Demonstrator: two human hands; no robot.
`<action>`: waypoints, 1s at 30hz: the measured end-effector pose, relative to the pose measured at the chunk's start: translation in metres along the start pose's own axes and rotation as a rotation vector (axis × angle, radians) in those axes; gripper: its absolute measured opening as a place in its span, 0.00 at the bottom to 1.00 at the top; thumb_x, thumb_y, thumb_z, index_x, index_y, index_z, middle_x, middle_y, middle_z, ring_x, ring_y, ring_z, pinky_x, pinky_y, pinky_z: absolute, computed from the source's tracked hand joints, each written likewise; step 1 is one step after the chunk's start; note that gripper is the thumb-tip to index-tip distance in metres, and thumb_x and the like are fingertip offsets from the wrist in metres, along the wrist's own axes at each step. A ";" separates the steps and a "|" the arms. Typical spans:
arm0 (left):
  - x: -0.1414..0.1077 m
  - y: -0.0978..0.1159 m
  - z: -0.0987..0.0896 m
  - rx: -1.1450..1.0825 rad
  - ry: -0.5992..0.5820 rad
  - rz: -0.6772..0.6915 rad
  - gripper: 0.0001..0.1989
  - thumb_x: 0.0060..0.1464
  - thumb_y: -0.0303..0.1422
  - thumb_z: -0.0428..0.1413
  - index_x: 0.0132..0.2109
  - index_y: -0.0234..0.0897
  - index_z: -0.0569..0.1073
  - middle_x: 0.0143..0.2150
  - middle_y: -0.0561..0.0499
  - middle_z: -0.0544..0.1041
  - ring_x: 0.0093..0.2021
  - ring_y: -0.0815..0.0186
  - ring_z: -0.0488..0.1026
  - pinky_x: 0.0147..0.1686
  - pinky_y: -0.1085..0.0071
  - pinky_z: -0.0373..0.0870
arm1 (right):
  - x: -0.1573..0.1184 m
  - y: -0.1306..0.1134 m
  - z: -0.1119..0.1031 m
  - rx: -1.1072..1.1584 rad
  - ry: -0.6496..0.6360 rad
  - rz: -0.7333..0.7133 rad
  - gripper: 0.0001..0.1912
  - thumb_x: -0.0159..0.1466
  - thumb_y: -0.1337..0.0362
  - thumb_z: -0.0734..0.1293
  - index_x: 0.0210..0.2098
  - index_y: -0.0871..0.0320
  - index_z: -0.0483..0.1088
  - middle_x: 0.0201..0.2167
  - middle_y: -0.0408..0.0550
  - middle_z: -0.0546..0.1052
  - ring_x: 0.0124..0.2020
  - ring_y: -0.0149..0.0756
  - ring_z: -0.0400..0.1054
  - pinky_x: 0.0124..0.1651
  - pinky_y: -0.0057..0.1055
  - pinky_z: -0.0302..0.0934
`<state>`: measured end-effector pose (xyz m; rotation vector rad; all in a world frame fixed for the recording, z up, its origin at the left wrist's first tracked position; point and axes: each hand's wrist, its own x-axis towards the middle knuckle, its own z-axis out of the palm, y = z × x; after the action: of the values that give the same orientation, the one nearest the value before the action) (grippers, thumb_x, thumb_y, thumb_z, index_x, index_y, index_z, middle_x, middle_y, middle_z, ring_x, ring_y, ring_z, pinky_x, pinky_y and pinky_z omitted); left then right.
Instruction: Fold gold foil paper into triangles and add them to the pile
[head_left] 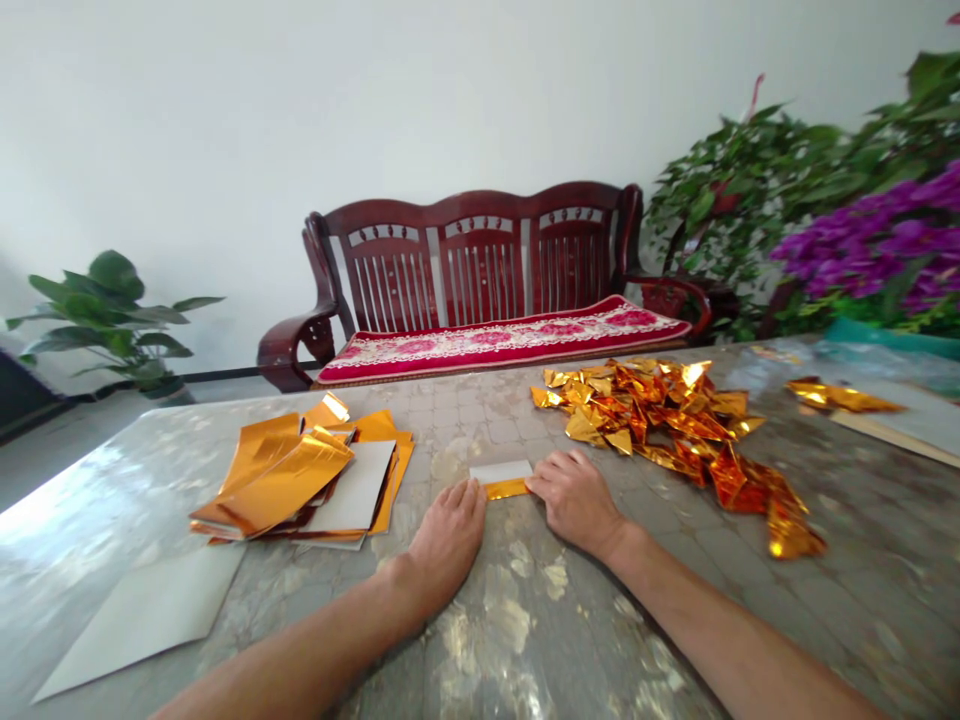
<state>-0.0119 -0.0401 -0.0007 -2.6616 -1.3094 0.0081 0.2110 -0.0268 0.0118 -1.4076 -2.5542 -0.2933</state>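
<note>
On gold foil (506, 489), left hand (448, 540) and right hand (576, 500) rest.

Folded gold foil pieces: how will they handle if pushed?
The folded gold foil pieces are probably light for their bulk, given the loose heap. The thin creases suggest easy crumpling. Pushed, they'd likely slide apart.

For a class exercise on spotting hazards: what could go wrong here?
The left hand and right hand only press the foil strip at its ends, so it could slide on the glossy table. The folded foil pile lies close to the right hand and might scatter if knocked.
</note>
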 end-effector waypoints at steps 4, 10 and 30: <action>0.003 -0.003 -0.011 -0.030 -0.036 -0.011 0.19 0.61 0.21 0.45 0.57 0.33 0.69 0.57 0.39 0.72 0.58 0.56 0.69 0.56 0.62 0.68 | 0.000 -0.005 -0.003 -0.011 -0.005 0.013 0.10 0.64 0.70 0.62 0.32 0.57 0.76 0.34 0.52 0.76 0.41 0.42 0.63 0.45 0.40 0.48; 0.012 -0.004 -0.023 -0.055 -0.045 -0.049 0.11 0.61 0.23 0.48 0.44 0.34 0.74 0.44 0.43 0.77 0.47 0.55 0.74 0.48 0.59 0.71 | 0.003 -0.012 -0.004 -0.032 0.005 0.086 0.11 0.67 0.61 0.63 0.33 0.58 0.75 0.36 0.51 0.76 0.40 0.41 0.66 0.42 0.37 0.51; 0.036 -0.008 -0.017 0.009 -0.001 -0.024 0.11 0.62 0.25 0.49 0.41 0.32 0.76 0.42 0.40 0.77 0.46 0.53 0.74 0.45 0.59 0.68 | 0.007 -0.010 0.014 -0.060 0.122 0.033 0.13 0.68 0.66 0.61 0.29 0.58 0.73 0.30 0.48 0.75 0.33 0.36 0.68 0.36 0.33 0.50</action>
<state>0.0058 -0.0095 0.0204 -2.6388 -1.3380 0.0122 0.1974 -0.0226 -0.0006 -1.4055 -2.4406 -0.4398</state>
